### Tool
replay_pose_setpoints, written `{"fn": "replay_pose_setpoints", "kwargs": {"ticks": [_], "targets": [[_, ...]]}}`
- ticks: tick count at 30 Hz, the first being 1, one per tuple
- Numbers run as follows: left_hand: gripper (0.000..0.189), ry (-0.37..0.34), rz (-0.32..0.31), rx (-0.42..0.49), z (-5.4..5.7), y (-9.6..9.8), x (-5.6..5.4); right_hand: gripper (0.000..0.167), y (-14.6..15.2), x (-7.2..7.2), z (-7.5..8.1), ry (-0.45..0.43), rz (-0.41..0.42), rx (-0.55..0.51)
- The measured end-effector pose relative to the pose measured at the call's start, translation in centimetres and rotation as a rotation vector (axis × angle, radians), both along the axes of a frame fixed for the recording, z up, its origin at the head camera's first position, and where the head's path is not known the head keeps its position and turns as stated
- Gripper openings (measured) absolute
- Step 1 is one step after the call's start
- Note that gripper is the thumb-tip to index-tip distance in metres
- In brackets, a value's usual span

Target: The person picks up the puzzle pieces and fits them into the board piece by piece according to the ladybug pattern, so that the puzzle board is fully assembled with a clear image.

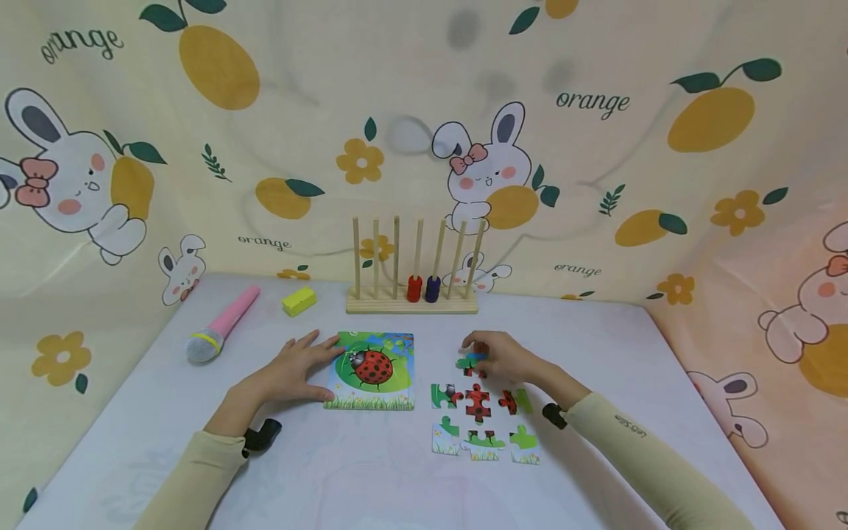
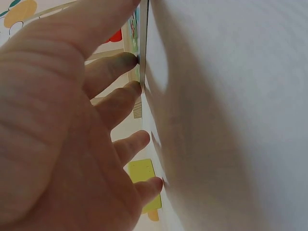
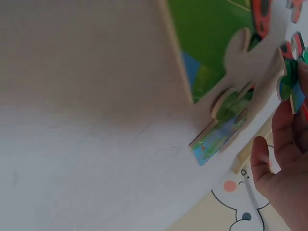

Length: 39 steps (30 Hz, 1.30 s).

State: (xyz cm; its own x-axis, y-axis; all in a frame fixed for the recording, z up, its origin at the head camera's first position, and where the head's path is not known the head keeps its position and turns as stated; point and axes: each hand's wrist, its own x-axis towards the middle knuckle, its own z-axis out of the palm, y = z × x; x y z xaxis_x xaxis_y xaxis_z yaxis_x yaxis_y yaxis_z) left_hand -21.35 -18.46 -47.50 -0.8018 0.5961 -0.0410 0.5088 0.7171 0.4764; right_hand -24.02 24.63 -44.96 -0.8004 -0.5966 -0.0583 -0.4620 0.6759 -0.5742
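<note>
A square ladybug picture board (image 1: 371,372) lies flat on the table. My left hand (image 1: 298,369) rests at its left side, fingers spread, with the thumb at the lower corner; in the left wrist view the fingertips (image 2: 127,58) meet the board's edge. To the right, my right hand (image 1: 506,357) pinches a green, blue and red puzzle piece (image 3: 287,79) between thumb and fingers. Below that hand are several loose jigsaw pieces, among them a red center piece (image 1: 478,403) and a grass-edged piece (image 1: 484,442). The right wrist view shows a blue-green piece (image 3: 224,125) on the table.
A wooden peg rack (image 1: 411,303) with red and dark blue beads stands at the back. A pink toy microphone (image 1: 221,326) and a yellow block (image 1: 299,302) lie at the back left. Patterned cloth (image 1: 397,110) hangs behind the table.
</note>
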Motion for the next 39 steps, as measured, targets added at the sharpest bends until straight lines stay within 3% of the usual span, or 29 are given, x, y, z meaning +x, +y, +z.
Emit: {"fn": "replay_pose_setpoints", "kwargs": {"ticks": [4,10,20,27,39], "targets": [[0.091,0.0,0.0,-0.007,0.0,0.1,-0.1,0.02,0.0,-0.4,0.0,-0.042,0.039,-0.052],[0.091,-0.001,0.001,-0.017,0.0,0.1,-0.1,0.017,-1.5,-1.5,0.3,-0.075,0.101,-0.083],[0.089,-0.004,0.004,-0.017,0.2,0.2,0.1,0.019,-7.4,-3.7,1.1,-0.064,0.149,-0.1],[0.087,0.01,-0.006,-0.012,0.3,0.1,0.2,0.018,-11.2,-5.0,0.8,-0.045,0.168,-0.106],[0.089,-0.013,0.004,-0.023,0.2,0.0,-0.1,0.018,-15.1,-5.1,1.2,-0.099,0.145,-0.094]]}}
